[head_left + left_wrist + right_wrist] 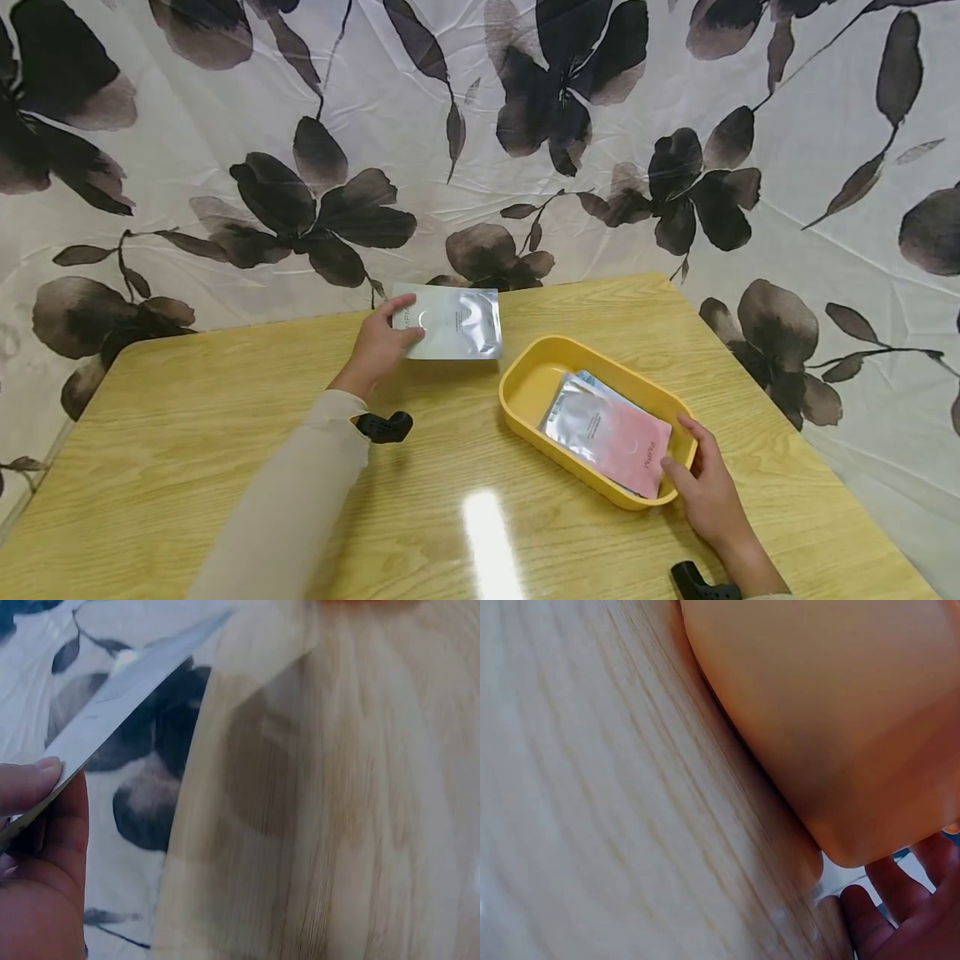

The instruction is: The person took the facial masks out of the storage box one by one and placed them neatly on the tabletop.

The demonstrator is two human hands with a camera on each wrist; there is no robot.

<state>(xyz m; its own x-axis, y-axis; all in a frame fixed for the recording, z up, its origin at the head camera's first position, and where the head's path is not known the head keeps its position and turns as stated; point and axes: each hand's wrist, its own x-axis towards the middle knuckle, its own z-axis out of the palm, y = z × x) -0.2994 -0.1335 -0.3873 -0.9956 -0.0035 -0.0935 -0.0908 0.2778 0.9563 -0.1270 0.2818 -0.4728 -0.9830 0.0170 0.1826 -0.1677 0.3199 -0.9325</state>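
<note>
Silvery and pinched by one end in the left hand, as the right hand grips the yellow tray, the pouch hovers above the table, contents unclear but probably light and slick, so that end suits.

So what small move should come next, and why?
Probably the left hand should bring its packet over the tray: the packet is lifted off the table, the right hand holds the tray, and other packets lie inside.

Fingers pinch a thin pale packet near a wooden tabletop.
</note>
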